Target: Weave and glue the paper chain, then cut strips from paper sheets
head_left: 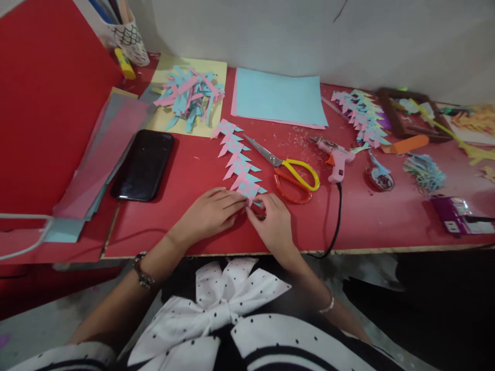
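A woven paper strip (238, 158) in pink and light blue, with pointed edges, lies on the red table. At its near end, my left hand (216, 212) rests with fingers together, their tips pressed on the paper. My right hand (274, 224) pinches the same end between thumb and fingertips; the exact fold there is hidden by the fingers. Just right of the strip lie scissors (284, 166) with one yellow and one red handle, blades partly apart. Beyond them is a pink glue gun (337, 158) with a black cord.
Left are a black phone (143, 165) and long paper sheets (104, 154). Behind lie loose paper strips (189, 95) and a blue sheet (280, 98). A second woven piece (361, 116), a brown frame (410, 116) and a purple box (452, 214) stand right. The table's front edge (348, 251) is close.
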